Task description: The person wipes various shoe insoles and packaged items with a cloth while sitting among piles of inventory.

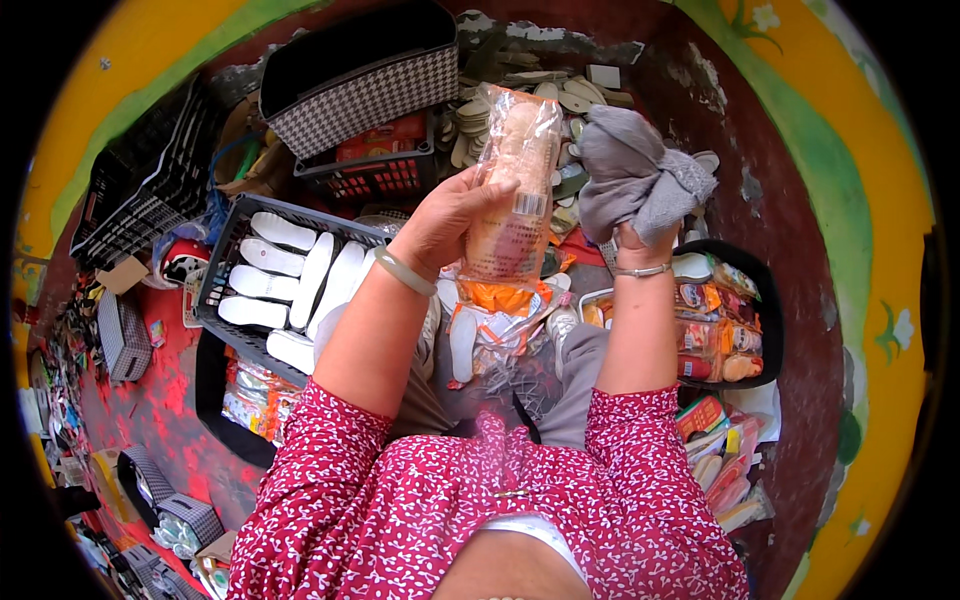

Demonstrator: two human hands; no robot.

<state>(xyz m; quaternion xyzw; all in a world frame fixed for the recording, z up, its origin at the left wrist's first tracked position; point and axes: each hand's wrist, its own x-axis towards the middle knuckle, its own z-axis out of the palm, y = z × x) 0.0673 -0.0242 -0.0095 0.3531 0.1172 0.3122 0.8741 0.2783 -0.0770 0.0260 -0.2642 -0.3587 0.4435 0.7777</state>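
Note:
In front of me my left hand (pixel 450 215) grips a transparent plastic packet (pixel 515 200) by its left edge, thumb on its face. The packet stands upright, has orange trim and a barcode label, and shows something tan and padded inside, perhaps insoles. My right hand (pixel 640 245) is raised beside it, closed around a bunched grey cloth (pixel 625 155) that hides most of its fingers. The cloth is apart from the packet. Below the packet, orange and transparent wrappers (pixel 505 300) and a pale insole (pixel 463 342) lie between my feet.
A dark crate of white insoles (pixel 268 257) stands at left. Behind it are a houndstooth-patterned basket (pixel 370 95) and black crates (pixel 140 170). Loose insoles (pixel 575 95) pile up against the far wall. At right, a black-rimmed basket (pixel 772 340) holds packaged goods.

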